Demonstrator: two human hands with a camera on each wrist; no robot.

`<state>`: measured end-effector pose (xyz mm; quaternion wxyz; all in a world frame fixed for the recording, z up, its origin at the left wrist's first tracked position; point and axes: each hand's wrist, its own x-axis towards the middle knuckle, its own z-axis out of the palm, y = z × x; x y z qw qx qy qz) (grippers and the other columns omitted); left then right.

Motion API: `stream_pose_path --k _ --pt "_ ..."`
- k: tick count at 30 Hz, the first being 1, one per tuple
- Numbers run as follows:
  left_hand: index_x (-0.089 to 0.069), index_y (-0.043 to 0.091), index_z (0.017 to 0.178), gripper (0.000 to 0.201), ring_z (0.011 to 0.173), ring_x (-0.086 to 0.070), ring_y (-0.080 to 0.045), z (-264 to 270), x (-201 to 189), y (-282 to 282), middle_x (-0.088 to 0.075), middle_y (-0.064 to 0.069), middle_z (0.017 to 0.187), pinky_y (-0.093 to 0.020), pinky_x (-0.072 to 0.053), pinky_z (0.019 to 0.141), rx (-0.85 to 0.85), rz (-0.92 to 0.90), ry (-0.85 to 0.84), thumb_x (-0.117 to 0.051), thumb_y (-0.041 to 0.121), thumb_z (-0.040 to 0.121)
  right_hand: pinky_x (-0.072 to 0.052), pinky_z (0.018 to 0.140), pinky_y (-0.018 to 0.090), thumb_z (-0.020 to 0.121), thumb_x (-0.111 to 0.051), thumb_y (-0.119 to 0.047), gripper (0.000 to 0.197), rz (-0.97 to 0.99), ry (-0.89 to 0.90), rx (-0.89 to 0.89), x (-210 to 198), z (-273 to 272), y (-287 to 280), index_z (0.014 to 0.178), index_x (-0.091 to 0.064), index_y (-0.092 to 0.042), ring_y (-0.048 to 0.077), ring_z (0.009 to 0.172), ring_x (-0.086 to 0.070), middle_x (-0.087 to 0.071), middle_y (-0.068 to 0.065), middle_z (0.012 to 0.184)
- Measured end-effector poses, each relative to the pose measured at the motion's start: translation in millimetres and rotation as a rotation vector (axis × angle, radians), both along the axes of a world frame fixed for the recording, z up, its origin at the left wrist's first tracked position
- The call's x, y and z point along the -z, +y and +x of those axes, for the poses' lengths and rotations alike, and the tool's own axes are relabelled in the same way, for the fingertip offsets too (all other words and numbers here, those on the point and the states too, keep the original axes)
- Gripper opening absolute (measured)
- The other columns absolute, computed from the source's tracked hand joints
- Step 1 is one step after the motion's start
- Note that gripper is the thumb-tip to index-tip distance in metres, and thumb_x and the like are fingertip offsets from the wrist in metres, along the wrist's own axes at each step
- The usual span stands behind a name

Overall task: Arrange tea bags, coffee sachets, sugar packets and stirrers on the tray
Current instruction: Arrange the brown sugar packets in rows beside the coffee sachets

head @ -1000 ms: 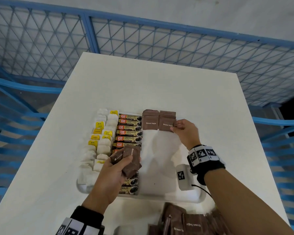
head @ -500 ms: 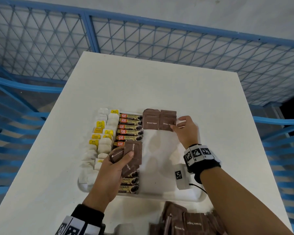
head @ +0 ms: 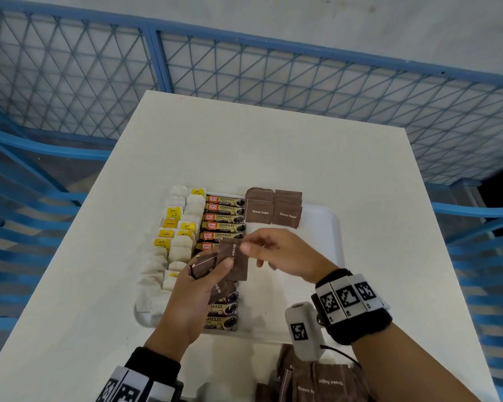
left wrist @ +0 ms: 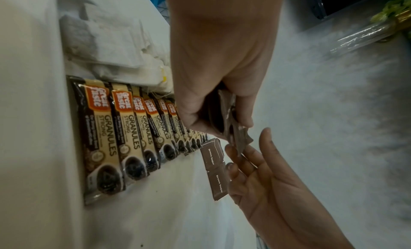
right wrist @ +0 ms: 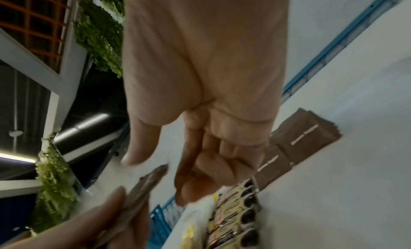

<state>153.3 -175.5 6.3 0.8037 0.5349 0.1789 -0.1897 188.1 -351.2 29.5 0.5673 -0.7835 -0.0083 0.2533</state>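
A white tray (head: 323,227) holds a column of tea bags (head: 183,242), a column of coffee sachets (head: 225,219) and two short stacks of brown sugar packets (head: 260,210) at its far end. Over the sachets, my left hand (head: 204,282) grips a bunch of brown sugar packets (head: 235,262). My right hand (head: 253,250) has its fingertips at the top packet of that bunch. In the left wrist view the right hand (left wrist: 255,164) has its thumb spread, and the held packets (left wrist: 238,136) touch its fingers. No stirrers are in view.
A loose pile of brown sugar packets (head: 325,381) lies at the near edge of the white table (head: 273,155). The tray's right half is bare. A blue mesh railing (head: 157,62) runs behind and beside the table.
My right hand has left the sugar stacks at the tray's far end and moved back left to the packets in my left hand. The left hand has barely moved.
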Motion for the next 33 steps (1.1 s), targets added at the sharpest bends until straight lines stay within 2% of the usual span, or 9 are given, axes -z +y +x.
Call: stream_pose_path --k 3,6,8,12,18,22,25,28,33 --pt "-0.068 0.015 0.099 0.029 0.081 -0.071 -0.019 -1 -1 0 -0.074 -0.006 0.086 -0.028 -0.055 0.065 0.019 0.01 -0.025 -0.067 0.017 0.07 -0.043 0.053 0.012 0.084 -0.067 -0.021 0.008 0.02 0.032 -0.068 1 -6 8 0.089 -0.06 -0.02 0.007 0.066 -0.055 -0.061 -0.003 0.078" --pt "-0.067 0.014 0.099 0.023 0.077 -0.071 -0.018 -2 -2 4 -0.075 -0.005 0.084 -0.026 -0.056 0.059 0.033 0.103 -0.049 -0.068 0.01 0.076 -0.052 0.064 0.023 0.086 -0.064 -0.013 0.014 0.073 0.003 -0.044 2 -11 10 0.085 -0.056 -0.024 0.013 0.073 -0.059 -0.062 0.003 0.086" --pt "-0.067 0.014 0.097 0.02 0.072 -0.07 -0.015 -3 -4 8 -0.074 -0.004 0.079 -0.024 -0.056 0.058 0.059 0.19 -0.087 -0.069 0.009 0.079 -0.055 0.068 0.026 0.088 -0.06 -0.007 0.018 0.141 0.014 -0.002 0 -14 9 0.087 -0.054 -0.023 0.014 0.076 -0.062 -0.063 0.003 0.088" --pt "-0.068 0.017 0.091 0.019 0.071 -0.071 -0.011 0 -9 13 -0.074 -0.001 0.078 -0.022 -0.055 0.056 0.044 0.226 -0.125 -0.071 0.007 0.076 -0.054 0.062 0.023 0.09 -0.055 -0.003 0.013 0.139 -0.027 0.02 -4 -19 4 0.092 -0.055 -0.015 0.014 0.07 -0.063 -0.063 0.002 0.085" --pt "-0.068 0.013 0.093 0.02 0.074 -0.07 -0.014 1 -13 10 -0.074 -0.004 0.08 -0.024 -0.055 0.058 0.065 0.22 -0.13 -0.071 0.001 0.076 -0.043 0.056 0.015 0.093 -0.052 -0.009 0.012 0.029 -0.09 -0.027 -8 -25 3 0.092 -0.06 -0.018 0.005 0.055 -0.052 -0.06 -0.004 0.07" --pt "-0.068 0.012 0.092 0.017 0.072 -0.07 -0.016 -1 -10 9 -0.073 -0.005 0.08 -0.025 -0.055 0.058 -0.02 0.172 -0.103 -0.068 0.002 0.078 -0.047 0.059 0.02 0.088 -0.062 -0.013 0.012 0.111 -0.027 0.099 3 -30 6 0.099 -0.062 -0.01 0.01 0.067 -0.057 -0.062 0.001 0.08" --pt "-0.068 0.012 0.091 0.016 0.068 -0.069 -0.015 -3 -9 9 -0.073 -0.005 0.077 -0.024 -0.055 0.057 -0.043 0.15 -0.089 -0.066 0.001 0.08 -0.048 0.059 0.019 0.086 -0.063 -0.008 0.018 0.213 0.044 0.209 13 -34 10 0.103 -0.062 -0.002 0.011 0.065 -0.059 -0.063 0.009 0.082" --pt "-0.068 0.012 0.089 0.016 0.065 -0.068 -0.015 -3 -10 11 -0.072 -0.004 0.073 -0.023 -0.054 0.055 -0.075 0.12 -0.068 -0.062 -0.001 0.082 -0.05 0.062 0.019 0.086 -0.062 -0.004 0.017 0.298 0.083 0.304 21 -34 9 0.103 -0.065 -0.001 0.009 0.063 -0.06 -0.064 0.008 0.079" --pt "-0.066 0.01 0.1 0.017 0.079 -0.065 -0.02 -2 -7 17 -0.07 -0.009 0.081 -0.03 -0.054 0.069 -0.06 0.094 -0.022 -0.062 0.01 0.084 -0.052 0.062 0.018 0.087 -0.059 0.0 0.009 0.195 0.05 0.419 30 -18 -2 0.094 -0.064 0.001 0.009 0.063 -0.06 -0.063 0.006 0.076"
